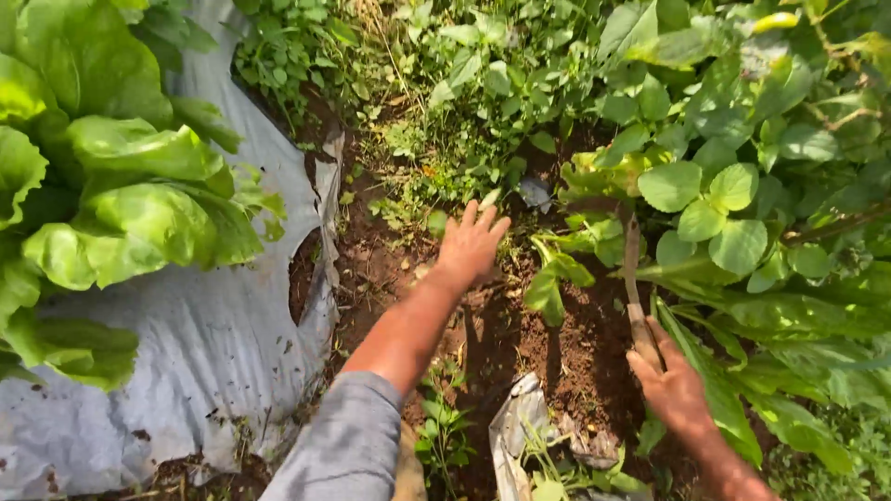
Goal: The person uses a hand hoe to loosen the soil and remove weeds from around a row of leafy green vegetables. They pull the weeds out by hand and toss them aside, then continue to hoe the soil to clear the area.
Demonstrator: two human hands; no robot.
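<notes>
My left hand [471,243] reaches forward over bare brown soil [520,343], fingers spread and holding nothing, its tips at a patch of small weeds [436,176]. My right hand [676,390] grips the wooden handle of a tool [634,288]. The tool's shaft runs up and away into leafy plants [715,213], and its working end is hidden among the leaves. A grey sleeve [343,445] covers my left upper arm.
Grey plastic mulch sheeting [204,353] covers the bed on the left, with large lettuce-like heads [111,204] growing through it. A torn scrap of sheeting [518,427] lies by my right wrist. Dense weeds and broad leaves [798,306] fill the top and right.
</notes>
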